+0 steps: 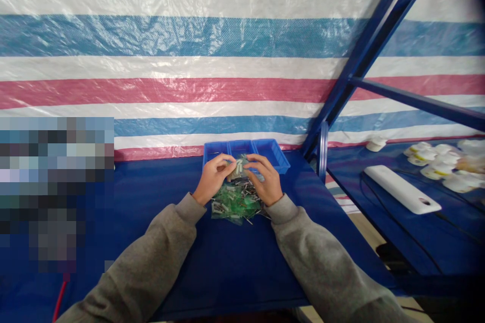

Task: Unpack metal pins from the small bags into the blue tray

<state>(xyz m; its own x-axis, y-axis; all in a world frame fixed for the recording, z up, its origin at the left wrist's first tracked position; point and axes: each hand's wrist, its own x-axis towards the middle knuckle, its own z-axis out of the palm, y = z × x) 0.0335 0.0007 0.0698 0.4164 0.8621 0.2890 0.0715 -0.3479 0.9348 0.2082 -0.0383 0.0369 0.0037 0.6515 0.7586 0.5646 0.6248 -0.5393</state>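
Between my hands is a small clear plastic bag (239, 167) with whitish pieces inside, raised over a heap of parts. My left hand (215, 176) pinches its left side with thumb and fingers. On the other side my right hand (265, 177) has its fingers closed on the bag's right edge. Below lies a pile of small greenish clear bags (233, 204), mixed with loose metal screws or pins (250, 193) too small to name surely. A blue divided tray (278, 154) stands just behind my hands, partly hidden by them.
The blue table (151, 186) carries the pile and tray. A blue metal frame post (350, 73) rises at right. Beyond it, another blue table holds a long white device (401, 189), cables and several white round parts (439, 161). A striped sheet (189, 35) hangs behind. The left is pixelated.
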